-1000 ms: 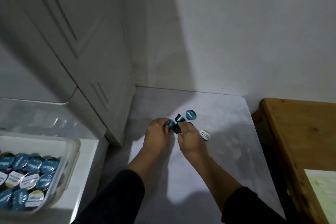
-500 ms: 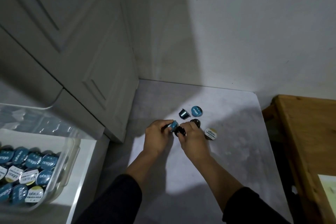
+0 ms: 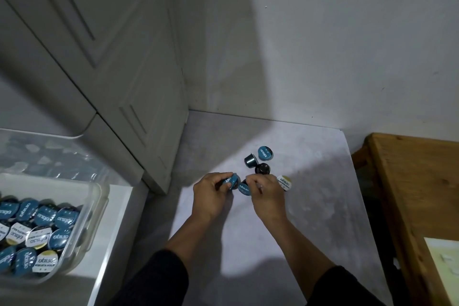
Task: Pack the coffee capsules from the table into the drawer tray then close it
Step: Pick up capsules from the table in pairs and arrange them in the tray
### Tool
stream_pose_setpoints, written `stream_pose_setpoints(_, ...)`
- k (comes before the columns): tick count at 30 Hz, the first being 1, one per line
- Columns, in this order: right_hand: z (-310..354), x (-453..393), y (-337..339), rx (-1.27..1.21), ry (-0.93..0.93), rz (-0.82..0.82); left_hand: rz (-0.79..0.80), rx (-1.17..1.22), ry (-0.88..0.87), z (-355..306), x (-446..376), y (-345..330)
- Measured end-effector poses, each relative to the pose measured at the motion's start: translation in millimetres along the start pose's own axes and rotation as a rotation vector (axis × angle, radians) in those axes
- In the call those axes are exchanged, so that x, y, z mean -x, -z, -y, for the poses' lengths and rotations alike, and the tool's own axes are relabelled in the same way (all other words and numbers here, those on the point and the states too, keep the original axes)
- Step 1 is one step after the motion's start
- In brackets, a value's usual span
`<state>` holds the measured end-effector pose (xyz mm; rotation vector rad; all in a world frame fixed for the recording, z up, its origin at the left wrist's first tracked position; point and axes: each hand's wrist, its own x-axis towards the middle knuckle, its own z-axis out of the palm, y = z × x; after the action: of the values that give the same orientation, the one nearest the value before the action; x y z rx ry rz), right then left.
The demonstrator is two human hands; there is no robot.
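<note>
A: Head view: where were the capsules seen?

B: One blue-lidded capsule (image 3: 232, 180) was pinched in the left hand (image 3: 211, 196); another (image 3: 244, 188) was gripped by the right hand (image 3: 268, 197). Four loose capsules (image 3: 265, 153) were clustered just beyond, mid-table (image 3: 310, 218), well apart from its edges.

A: And the surroundings?

B: The cabinet (image 3: 139, 107) was found left, a wooden bench (image 3: 417, 181) right. The tray (image 3: 82, 226), nearly filled, was seen far left. Both forearms were extended forward, fingers curled.
</note>
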<state>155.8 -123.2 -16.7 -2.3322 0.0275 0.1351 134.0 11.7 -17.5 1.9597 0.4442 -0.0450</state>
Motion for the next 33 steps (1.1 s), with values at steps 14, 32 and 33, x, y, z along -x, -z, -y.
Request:
stream_pose_setpoints(14,7,20,26,-0.237,-0.120,-0.084,-0.050,0.246,0.177,-19,20,3)
stream_pose_setpoints(32,130,131,54,-0.786,-0.045,0.010,-0.193,0.737,0.038,-46,135,115)
stream_pose_setpoints(33,139,136,49,-0.784,-0.038,0.029,-0.229,0.741,0.027,-42,138,126)
